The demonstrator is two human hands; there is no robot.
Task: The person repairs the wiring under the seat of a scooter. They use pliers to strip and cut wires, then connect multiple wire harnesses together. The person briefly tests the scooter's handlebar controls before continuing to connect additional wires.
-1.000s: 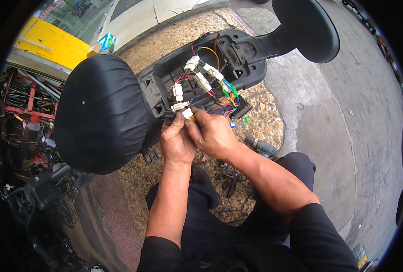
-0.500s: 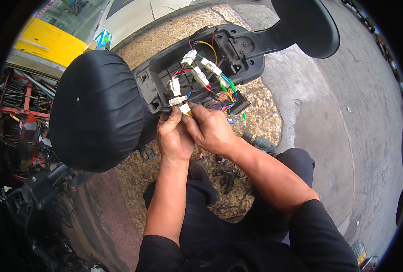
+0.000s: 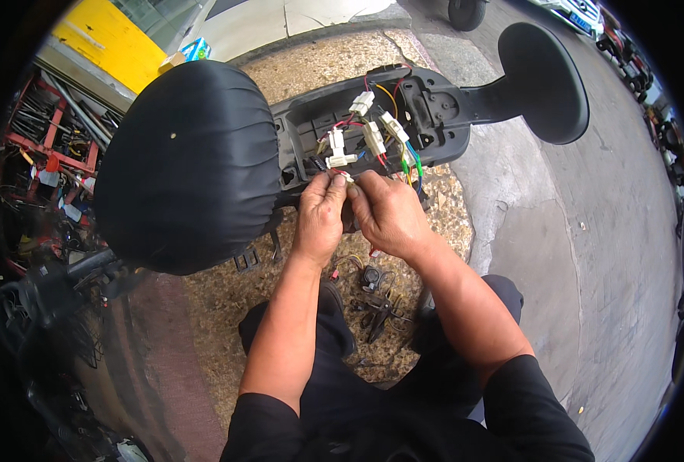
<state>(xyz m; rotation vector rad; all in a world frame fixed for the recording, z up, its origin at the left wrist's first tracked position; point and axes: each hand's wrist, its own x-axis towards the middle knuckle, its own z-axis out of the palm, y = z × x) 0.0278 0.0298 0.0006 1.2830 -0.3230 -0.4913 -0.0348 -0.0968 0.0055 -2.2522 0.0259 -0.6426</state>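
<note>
My left hand [image 3: 320, 219] and my right hand [image 3: 394, 215] meet at the near edge of a long black plastic compartment [image 3: 454, 138]. Both are closed, thumbs and fingertips pinching a small white wire connector [image 3: 347, 176] between them. Fingers cover most of it. Just beyond lie several larger white connectors, among them an upright one [image 3: 336, 141], one lying flat [image 3: 341, 160] and one with red wires [image 3: 373, 138]. Another connector [image 3: 393, 127] leads to blue and green wires [image 3: 413, 158]. At the far side sits one more white connector [image 3: 363, 103].
Left of the compartment bulges a covered black seat [image 3: 188, 162]; a black pad [image 3: 546, 85] sticks out at the right. Loose wired parts [image 3: 377, 308] lie on the pebbled ground by my feet. A red rack [image 3: 49, 138] full of tools stands far left, near a yellow panel [image 3: 111, 38].
The view has shifted, so the seat and compartment appear farther right. My hands stay together at the compartment's edge, and the white connector is more covered. A drill seen earlier beside my right forearm no longer shows.
</note>
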